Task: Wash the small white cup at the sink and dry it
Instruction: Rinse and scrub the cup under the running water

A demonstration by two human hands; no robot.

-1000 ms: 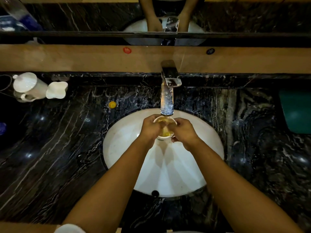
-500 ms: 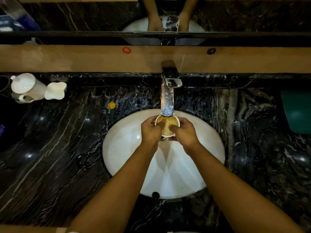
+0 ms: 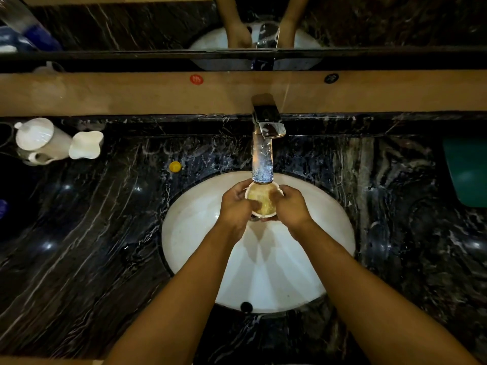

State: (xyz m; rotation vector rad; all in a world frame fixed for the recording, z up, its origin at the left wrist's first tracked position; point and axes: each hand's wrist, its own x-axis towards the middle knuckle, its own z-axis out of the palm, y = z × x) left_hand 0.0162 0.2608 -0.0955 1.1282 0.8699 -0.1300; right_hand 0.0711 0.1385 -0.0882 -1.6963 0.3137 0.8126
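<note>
White and oval, the sink (image 3: pixel 200 233) is a smooth glazed basin set into a black marble counter (image 3: pixel 92 246) streaked with pale veins and dotted with glossy highlights. Over the basin's far rim stands one chrome faucet (image 3: pixel 264 143), squared at the top, its spout reaching out above the bowl with a column of water (image 3: pixel 262 175) falling from it. Directly under that stream, above the far half of the sink, sits the small white cup (image 3: pixel 263 201), round-rimmed and mouth up, its inside yellowish and wet-looking. Two hands hold it: the left hand (image 3: pixel 235 206) curls round the cup's left side with the thumb over the rim, and the right hand (image 3: pixel 291 206) wraps the right side, fingers bent beneath it. The near half of the basin lies open below the forearms, with one dark overflow hole (image 3: pixel 246 306) at its near edge. Left of the sink, well apart, one white lidded jug (image 3: pixel 39 140) lies beside one white lobed dish (image 3: pixel 85 144). One small yellow round thing (image 3: pixel 175 166) rests between them and the sink. Right of the sink, at the counter's edge, sits one teal object (image 3: pixel 466 169), cropped. Behind the faucet runs a tan ledge (image 3: pixel 131 93) below a mirror.
</note>
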